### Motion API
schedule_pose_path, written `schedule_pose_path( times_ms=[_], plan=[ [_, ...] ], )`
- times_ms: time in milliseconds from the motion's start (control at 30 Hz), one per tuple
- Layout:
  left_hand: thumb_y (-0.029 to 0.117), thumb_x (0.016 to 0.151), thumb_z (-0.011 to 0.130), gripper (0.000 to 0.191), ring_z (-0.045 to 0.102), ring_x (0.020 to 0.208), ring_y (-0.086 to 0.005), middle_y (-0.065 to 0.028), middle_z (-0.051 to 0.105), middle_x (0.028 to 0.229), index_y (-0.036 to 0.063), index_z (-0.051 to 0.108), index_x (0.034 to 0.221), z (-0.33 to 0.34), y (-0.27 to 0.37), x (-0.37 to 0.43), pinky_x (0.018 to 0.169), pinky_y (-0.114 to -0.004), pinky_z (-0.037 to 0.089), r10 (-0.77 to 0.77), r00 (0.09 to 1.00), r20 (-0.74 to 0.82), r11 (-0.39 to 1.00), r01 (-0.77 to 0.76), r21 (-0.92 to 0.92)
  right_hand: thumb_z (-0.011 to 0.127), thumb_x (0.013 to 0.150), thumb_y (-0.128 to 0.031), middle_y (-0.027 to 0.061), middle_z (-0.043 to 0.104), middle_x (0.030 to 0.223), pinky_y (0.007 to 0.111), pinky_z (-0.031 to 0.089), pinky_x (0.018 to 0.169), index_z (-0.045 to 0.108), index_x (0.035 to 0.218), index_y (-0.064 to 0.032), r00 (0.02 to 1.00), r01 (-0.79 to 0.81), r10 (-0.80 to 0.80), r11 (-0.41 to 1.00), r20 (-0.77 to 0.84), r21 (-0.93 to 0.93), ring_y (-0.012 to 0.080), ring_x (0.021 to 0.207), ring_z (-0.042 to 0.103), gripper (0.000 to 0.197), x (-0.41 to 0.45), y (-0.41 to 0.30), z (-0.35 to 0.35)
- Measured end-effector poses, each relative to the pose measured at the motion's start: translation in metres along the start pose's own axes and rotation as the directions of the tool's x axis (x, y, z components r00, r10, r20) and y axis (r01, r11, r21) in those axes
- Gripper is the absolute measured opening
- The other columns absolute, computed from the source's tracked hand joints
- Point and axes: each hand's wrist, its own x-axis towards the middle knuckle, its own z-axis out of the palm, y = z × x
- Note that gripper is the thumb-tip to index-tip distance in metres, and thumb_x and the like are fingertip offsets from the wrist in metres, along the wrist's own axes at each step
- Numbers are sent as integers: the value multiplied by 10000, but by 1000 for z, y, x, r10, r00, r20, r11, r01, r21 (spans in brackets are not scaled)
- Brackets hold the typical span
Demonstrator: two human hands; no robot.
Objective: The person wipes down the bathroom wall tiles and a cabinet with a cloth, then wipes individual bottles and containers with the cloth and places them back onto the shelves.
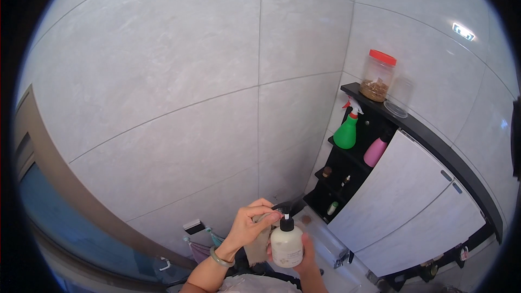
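Observation:
A cream-coloured pump bottle (286, 248) with a black pump head (287, 223) is upright in my right hand (308, 252), which wraps its side and lower part. My left hand (253, 224), with a bangle on its wrist, pinches a beige cloth (258, 248) at the pump's nozzle. The cloth hangs down to the left of the bottle. Part of my right hand is hidden behind the bottle.
Below the bottle lies a white washbasin (342, 280) with a faucet (343, 259). To the right, a black shelf holds a green spray bottle (346, 132), a pink bottle (375, 152) and a red-lidded jar (377, 76), beside white cabinet doors (407, 195). Small towels (200, 251) hang at lower left.

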Motion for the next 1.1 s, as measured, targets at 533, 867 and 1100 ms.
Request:
schedule_pose_path(
  times_ms=[533,867,1100],
  plan=[
    [175,984,486,386,598,860,-121,-97,654,1047,-53,471,1295,15,-12,-23,672,-255,475,-75,959,274,997,78,3,521,871,-529,175,611,1005,409,577,646,406,1235,-22,997,-13,14,1000,-73,15,310,786,672,635,-10,7,-17],
    [290,1022,380,434,656,754,-202,-136,672,920,-90,537,1160,25,-52,-17,715,-290,503,-454,866,-208,738,236,-632,594,841,-547,157,578,1044,366,536,736,326,1383,-27,992,-110,104,990,75,83,246,858,626,798,-2,17,-8],
    [464,1024,306,557,479,1211,-181,-88,517,1309,18,444,1328,44,-90,-62,1021,-322,374,-411,911,-35,786,335,-520,581,836,-619,121,509,1178,331,427,921,405,1293,15,718,248,-675,473,-168,-846,216,1063,538,801,22,43,-13]
  ],
)
